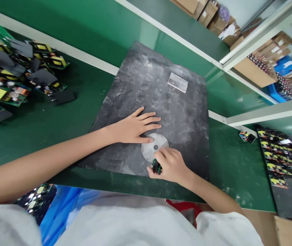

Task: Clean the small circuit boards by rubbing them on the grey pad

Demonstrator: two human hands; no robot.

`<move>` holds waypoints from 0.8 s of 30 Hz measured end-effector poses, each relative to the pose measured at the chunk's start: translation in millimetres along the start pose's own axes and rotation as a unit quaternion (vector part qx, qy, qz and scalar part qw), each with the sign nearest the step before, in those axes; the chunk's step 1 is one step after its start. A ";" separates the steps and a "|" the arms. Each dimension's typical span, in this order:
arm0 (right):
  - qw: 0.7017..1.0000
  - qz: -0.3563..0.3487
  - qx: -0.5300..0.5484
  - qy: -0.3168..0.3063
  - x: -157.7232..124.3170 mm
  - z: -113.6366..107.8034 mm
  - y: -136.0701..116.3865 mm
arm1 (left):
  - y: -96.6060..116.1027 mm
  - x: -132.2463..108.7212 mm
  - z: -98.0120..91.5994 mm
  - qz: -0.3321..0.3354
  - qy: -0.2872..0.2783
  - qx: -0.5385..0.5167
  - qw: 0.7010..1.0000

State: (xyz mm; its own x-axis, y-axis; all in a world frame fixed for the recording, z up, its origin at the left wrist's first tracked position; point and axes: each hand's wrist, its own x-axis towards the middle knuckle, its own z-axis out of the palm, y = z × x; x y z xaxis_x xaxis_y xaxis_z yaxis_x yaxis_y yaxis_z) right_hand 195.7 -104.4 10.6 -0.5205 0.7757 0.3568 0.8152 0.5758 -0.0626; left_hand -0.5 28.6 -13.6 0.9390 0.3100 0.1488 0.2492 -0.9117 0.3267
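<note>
Left hand [133, 128] flat on mat [146, 75], fingers splayed, right hand [172, 166] curled, grip pinching perhaps a green board [157, 167]

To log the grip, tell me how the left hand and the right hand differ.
The left hand lies flat with fingers spread; the right hand is curled shut. The left hand holds nothing, resting on the dark mat with a fingertip at the edge of the grey disc; the right hand pinches a small green part. Both rest by the disc on the mat.
</note>
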 end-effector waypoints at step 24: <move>0.993 0.107 -0.055 0.012 1.9 -1.9 -1.5 | 1.0 -0.9 -4.1 -0.006 -0.007 0.004 1.000</move>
State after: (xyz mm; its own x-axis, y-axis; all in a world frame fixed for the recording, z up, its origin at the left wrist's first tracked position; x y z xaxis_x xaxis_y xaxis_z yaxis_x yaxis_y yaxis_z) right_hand 194.0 -104.3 13.1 -0.3272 0.8702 0.3685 0.9301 0.3655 -0.0373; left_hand -2.1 28.4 -9.6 0.9392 0.3168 0.1326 0.2620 -0.9105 0.3201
